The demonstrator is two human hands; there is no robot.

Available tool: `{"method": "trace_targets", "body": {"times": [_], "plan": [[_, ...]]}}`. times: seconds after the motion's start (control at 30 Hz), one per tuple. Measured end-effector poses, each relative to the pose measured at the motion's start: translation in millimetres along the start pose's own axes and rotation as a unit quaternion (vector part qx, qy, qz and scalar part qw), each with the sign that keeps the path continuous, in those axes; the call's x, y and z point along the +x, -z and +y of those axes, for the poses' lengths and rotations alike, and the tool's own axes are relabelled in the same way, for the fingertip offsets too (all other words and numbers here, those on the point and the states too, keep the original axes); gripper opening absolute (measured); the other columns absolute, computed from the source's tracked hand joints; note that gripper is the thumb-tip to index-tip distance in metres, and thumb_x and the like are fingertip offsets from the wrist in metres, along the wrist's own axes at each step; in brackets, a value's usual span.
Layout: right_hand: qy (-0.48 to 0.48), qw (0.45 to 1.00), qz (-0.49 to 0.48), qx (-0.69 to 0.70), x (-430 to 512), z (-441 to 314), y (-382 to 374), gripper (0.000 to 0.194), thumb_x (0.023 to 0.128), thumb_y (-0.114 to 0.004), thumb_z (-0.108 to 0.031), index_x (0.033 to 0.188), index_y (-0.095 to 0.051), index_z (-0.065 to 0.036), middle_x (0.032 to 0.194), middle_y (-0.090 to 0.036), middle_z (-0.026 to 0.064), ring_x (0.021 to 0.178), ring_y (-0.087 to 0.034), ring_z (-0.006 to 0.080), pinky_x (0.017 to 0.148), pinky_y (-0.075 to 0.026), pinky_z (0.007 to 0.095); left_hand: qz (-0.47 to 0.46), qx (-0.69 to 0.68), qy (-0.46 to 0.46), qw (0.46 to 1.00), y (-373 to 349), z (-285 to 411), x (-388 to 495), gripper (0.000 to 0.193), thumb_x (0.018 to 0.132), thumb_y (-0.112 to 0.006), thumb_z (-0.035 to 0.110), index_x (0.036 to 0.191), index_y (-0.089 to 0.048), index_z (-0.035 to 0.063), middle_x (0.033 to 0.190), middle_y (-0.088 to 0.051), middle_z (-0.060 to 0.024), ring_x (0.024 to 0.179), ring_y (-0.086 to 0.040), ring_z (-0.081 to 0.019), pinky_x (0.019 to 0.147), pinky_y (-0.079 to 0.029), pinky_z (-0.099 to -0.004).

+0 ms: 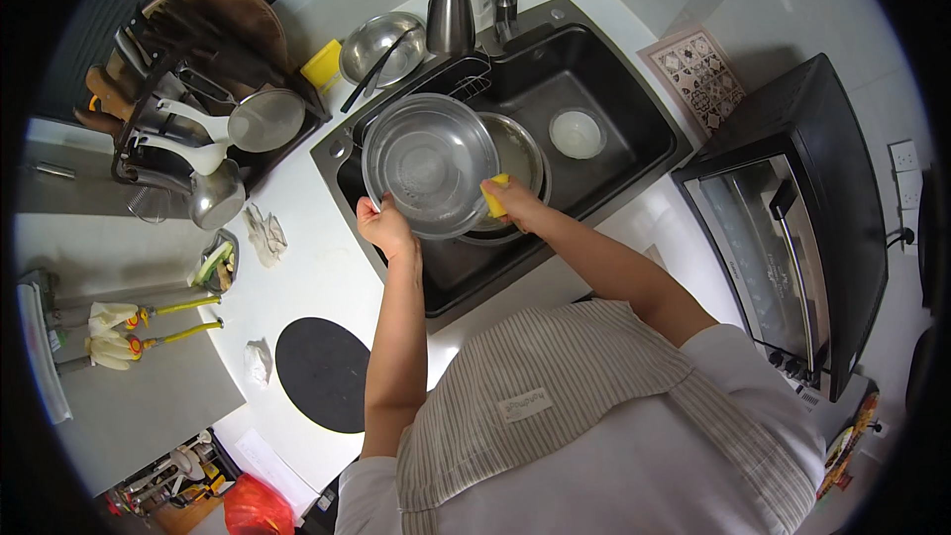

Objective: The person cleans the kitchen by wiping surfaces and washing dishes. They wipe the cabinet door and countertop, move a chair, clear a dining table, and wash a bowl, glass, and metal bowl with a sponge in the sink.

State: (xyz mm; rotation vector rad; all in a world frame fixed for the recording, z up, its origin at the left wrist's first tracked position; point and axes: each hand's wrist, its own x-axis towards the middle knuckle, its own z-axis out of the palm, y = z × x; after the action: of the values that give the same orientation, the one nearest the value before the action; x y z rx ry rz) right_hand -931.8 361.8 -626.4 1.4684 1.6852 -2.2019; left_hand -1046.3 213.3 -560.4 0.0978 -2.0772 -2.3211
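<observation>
My left hand (386, 229) grips the near-left rim of a translucent round bowl (431, 163), tilted over the black sink (609, 82). Drops of water or suds cling to the bowl's inside. In my right hand (520, 204) is a yellow sponge (495, 195), at the bowl's right edge. Whether the sponge presses on the rim is hard to tell. Beneath the bowl, partly hidden, a round metal pan or bowl (520, 152) rests in the sink. A small white bowl (577, 134) lies in the sink's right part.
A metal faucet (450, 11) hangs above the sink's back edge. Behind left stand a steel bowl (383, 48) with black chopsticks and a crowded utensil rack (200, 104). A toaster oven (780, 238) stands at right. A black round mat (325, 374) lies on the left counter.
</observation>
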Motion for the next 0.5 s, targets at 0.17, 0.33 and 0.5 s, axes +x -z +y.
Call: {"method": "trace_targets", "body": {"times": [0.17,0.33,0.5], "plan": [[0.367,0.891,0.16,-0.215,-22,-43,20,0.039,0.084,-0.056,-0.022,0.113,-0.047,0.003,0.104,-0.055,0.0225,0.096,-0.054,0.0334,0.085,-0.043,0.0418,0.005,0.011,0.022,1.0,15,-9,0,0.033,0.079,-0.054,-0.01,0.061,-0.035,0.0105,0.06,-0.044,0.0041,0.055,-0.035,-0.0041,0.052,-0.03,-0.0201],[0.423,0.855,-0.143,-0.262,-49,-46,-36,0.041,0.084,-0.055,-0.017,0.12,-0.045,0.0,0.121,-0.047,0.0214,0.112,-0.046,0.0362,0.095,-0.038,0.0422,-0.019,-0.05,0.059,0.997,-10,-1,-17,0.03,0.079,-0.052,-0.009,0.061,-0.039,0.0102,0.062,-0.049,0.003,0.054,-0.037,-0.0047,0.053,-0.032,-0.0201],[0.546,0.693,-0.134,-0.452,-30,-61,-47,0.04,0.082,-0.057,-0.015,0.119,-0.047,-0.004,0.127,-0.041,0.015,0.118,-0.041,0.0333,0.099,-0.035,0.0413,-0.076,-0.032,0.141,0.987,-3,21,-32,0.022,0.068,-0.047,-0.015,0.065,-0.047,0.007,0.064,-0.05,0.0014,0.054,-0.043,-0.0075,0.05,-0.036,-0.0209]]}}
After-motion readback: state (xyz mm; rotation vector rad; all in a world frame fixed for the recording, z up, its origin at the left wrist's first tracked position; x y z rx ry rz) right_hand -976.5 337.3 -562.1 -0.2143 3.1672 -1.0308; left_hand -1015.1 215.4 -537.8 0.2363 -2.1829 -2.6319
